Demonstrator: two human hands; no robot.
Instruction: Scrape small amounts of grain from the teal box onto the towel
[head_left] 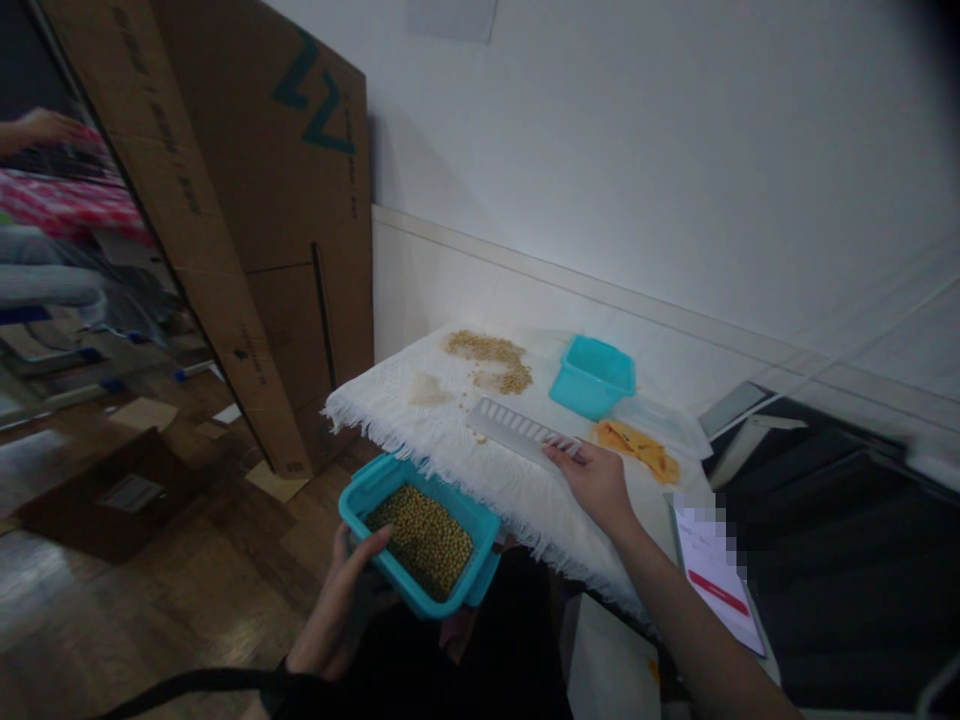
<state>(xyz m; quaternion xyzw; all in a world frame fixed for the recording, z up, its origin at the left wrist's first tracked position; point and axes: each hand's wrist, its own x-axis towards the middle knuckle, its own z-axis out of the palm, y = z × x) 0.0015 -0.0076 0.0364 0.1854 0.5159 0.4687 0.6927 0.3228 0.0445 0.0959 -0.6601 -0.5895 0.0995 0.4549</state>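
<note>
A plain white wall (pixel 637 150) fills the back of the room, and a tall brown cardboard box (pixel 262 200) with green markings stands left over a brown wooden floor (pixel 225 590). Beyond it, another person's hand (pixel 49 127) shows above a red-and-white checked cloth (pixel 67 203). Against the wall is a table draped in a white fringed cloth (pixel 390 400).

Just in front of the fringe, the left hand (pixel 341 600) grips a rectangular turquoise plastic container (pixel 454 503), thumb over the rim, the other fingers mostly hidden beneath. Its opening faces up, its long axis slanting from far left to near right. A second turquoise plastic tub (pixel 585 395) stands upright on the table, near a crumpled orange cloth (pixel 637 450).

The right hand (pixel 596 485) pinches the near end of a flat, pale grey slotted strip (pixel 510 425) above the table; its long axis points away and leftward, towards loose tan beans (pixel 514 378). More round yellowish beans (pixel 424 535) lie inside the held container.
</note>
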